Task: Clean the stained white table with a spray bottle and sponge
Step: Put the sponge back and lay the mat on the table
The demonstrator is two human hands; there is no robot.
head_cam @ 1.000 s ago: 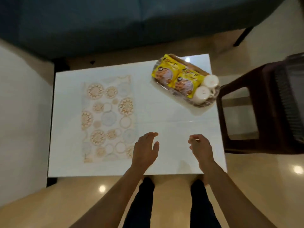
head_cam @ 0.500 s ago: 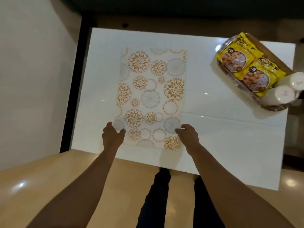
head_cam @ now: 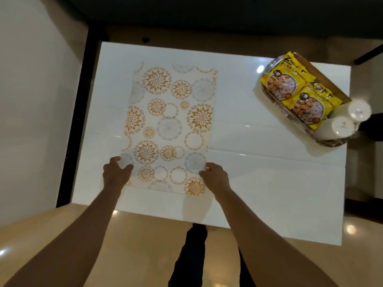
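- Head view, hands: the left hand [head_cam: 117,172] and right hand [head_cam: 214,176] had each come to a near corner of the patterned mat [head_cam: 170,129]. A second earlier both hung loose over bare tabletop [head_cam: 269,183], off to the right of the mat; half a second earlier they had just reached its near edge.
- Head view, grip: left hand fingers curled onto the mat's near-left edge, thumb on top, apparently pinching it. Right hand fingers curled at the near-right edge in the same way. Whether the edge was already lifted off the surface could not be told; the mat looked flat.
- Head view, the mat: it lay lengthwise away from the hands, reaching from between them toward the far side of the tabletop. Its position on the surface matched the earlier frames; only the viewpoint had swung over it.
- Head view, other things: a tray [head_cam: 323,77] holding yellow snack packets [head_cam: 298,92] and two white cups [head_cam: 350,119] sat well apart, ahead and to the right of the right hand, near the far-right corner.
- Head view, task things: no spray bottle or sponge visible anywhere; no stain could be made out on the exposed white surface.
- Reading: the shift from idle hands to a two-corner hold suggested clearing the mat off before any cleaning. Task judged barely begun; spraying and wiping not yet started.
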